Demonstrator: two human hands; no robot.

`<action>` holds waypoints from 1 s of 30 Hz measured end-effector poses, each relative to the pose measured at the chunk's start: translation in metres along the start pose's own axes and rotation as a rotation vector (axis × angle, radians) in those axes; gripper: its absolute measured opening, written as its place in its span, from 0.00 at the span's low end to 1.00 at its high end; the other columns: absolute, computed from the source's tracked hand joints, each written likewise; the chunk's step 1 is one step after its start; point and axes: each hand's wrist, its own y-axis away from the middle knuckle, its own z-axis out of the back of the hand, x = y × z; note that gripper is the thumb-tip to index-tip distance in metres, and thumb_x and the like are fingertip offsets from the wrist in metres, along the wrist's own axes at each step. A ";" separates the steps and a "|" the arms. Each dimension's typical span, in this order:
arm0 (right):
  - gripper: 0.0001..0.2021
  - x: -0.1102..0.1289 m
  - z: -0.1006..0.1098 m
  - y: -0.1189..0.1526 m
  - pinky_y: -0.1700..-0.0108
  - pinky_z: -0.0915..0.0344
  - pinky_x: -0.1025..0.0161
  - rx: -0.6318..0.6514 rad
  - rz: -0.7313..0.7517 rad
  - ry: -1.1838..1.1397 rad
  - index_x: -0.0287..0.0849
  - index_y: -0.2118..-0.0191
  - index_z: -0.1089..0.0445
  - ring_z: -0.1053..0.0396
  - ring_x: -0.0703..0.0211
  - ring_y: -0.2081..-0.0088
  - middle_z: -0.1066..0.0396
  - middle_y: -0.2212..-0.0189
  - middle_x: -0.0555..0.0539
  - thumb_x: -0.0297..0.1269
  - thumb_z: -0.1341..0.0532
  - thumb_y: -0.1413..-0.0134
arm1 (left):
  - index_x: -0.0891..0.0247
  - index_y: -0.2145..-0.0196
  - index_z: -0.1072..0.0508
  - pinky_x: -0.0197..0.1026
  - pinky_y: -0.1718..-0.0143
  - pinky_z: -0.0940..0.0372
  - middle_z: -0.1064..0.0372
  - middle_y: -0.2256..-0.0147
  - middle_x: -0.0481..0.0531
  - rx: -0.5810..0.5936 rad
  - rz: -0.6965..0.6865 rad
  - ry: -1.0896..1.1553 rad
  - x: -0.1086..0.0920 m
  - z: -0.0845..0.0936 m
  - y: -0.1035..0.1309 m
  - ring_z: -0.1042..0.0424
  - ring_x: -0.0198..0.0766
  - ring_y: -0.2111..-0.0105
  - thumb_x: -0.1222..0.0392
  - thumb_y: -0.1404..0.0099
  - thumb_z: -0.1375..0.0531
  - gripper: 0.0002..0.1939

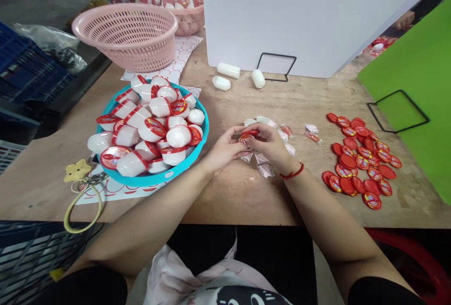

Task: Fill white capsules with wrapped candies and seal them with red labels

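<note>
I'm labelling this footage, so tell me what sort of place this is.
Probably a small packing workshop: a blue basin heaped with capped white containers, loose red lids spread on a wooden table.

Wooden table (pixel 225 206) — blue crates (pixel 28 70) beside it, on the left.

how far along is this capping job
Looks done: the capped white cups heaped in the blue basket. In hand: a red lid between both hands. Apparently left: loose red lids at right and three white containers near the white board.
</note>
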 end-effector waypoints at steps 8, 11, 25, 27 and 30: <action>0.13 0.000 0.000 0.001 0.63 0.30 0.61 -0.059 -0.003 -0.027 0.46 0.60 0.26 0.29 0.60 0.65 0.27 0.66 0.51 0.43 0.28 0.50 | 0.62 0.49 0.30 0.38 0.62 0.30 0.25 0.65 0.51 0.023 -0.049 0.001 0.003 0.003 -0.005 0.23 0.35 0.68 0.63 0.42 0.32 0.24; 0.13 0.000 0.001 0.002 0.60 0.29 0.60 -0.030 0.025 -0.004 0.46 0.59 0.26 0.28 0.60 0.63 0.27 0.64 0.50 0.44 0.29 0.48 | 0.62 0.50 0.31 0.35 0.68 0.31 0.25 0.67 0.49 -0.005 -0.058 0.006 0.002 0.002 -0.004 0.25 0.34 0.72 0.63 0.43 0.32 0.23; 0.21 0.001 0.009 0.000 0.50 0.30 0.51 0.103 0.599 0.680 0.50 0.45 0.30 0.27 0.50 0.52 0.26 0.54 0.44 0.44 0.30 0.43 | 0.58 0.54 0.30 0.38 0.68 0.27 0.26 0.66 0.46 -0.105 -0.022 -0.074 -0.004 0.006 -0.001 0.27 0.32 0.72 0.60 0.46 0.32 0.22; 0.23 0.001 0.009 -0.001 0.49 0.30 0.50 0.131 0.618 0.693 0.49 0.44 0.31 0.27 0.48 0.51 0.26 0.53 0.43 0.46 0.30 0.44 | 0.58 0.54 0.30 0.38 0.69 0.27 0.26 0.66 0.47 -0.110 -0.012 -0.056 -0.004 0.005 -0.001 0.26 0.32 0.71 0.61 0.46 0.33 0.21; 0.26 0.000 0.010 -0.002 0.48 0.30 0.49 0.170 0.644 0.684 0.49 0.42 0.31 0.28 0.47 0.49 0.26 0.51 0.42 0.48 0.30 0.45 | 0.58 0.54 0.30 0.37 0.69 0.28 0.25 0.65 0.48 -0.111 -0.002 -0.013 -0.004 0.004 0.000 0.25 0.34 0.70 0.62 0.45 0.35 0.20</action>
